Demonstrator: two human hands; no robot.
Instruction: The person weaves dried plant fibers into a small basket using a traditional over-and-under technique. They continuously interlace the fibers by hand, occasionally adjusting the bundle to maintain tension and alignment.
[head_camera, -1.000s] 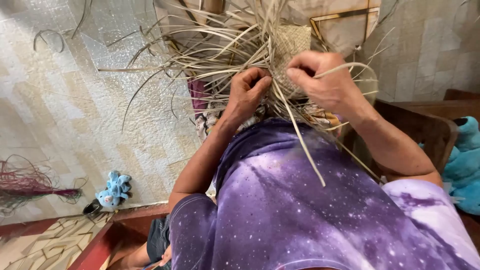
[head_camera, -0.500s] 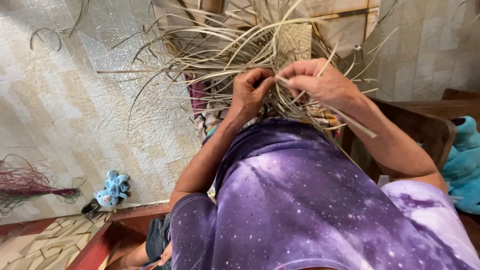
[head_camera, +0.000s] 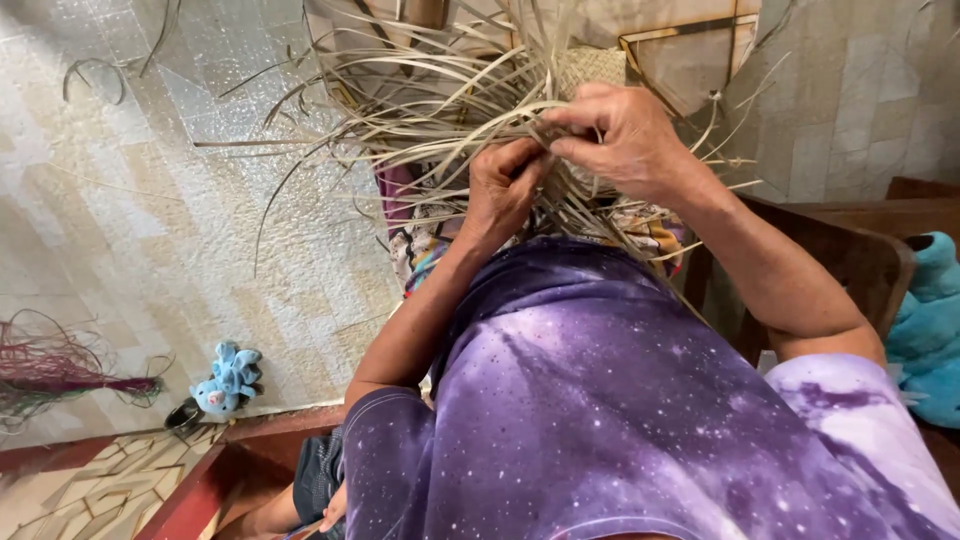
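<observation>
In front of my purple shirt I hold a half-woven piece of pale dried leaf strips (head_camera: 590, 70), with many loose strips (head_camera: 400, 110) fanning out to the left and upward. My left hand (head_camera: 505, 185) grips the strips low at the weave's edge, fingers curled around them. My right hand (head_camera: 625, 135) pinches a single strip just above and right of the left hand, its fingertips touching the left hand's knuckles. The lower part of the weave is hidden behind both hands.
A pale patterned tile floor lies below. A small blue plush toy (head_camera: 230, 375) and a bundle of reddish fibres (head_camera: 50, 370) rest at lower left. A brown wooden chair frame (head_camera: 850, 250) and a turquoise soft thing (head_camera: 930, 330) are at right.
My right hand came down and left from a raised pull on a strip until it met the left hand. The long strip that hung across my shirt is drawn in.
</observation>
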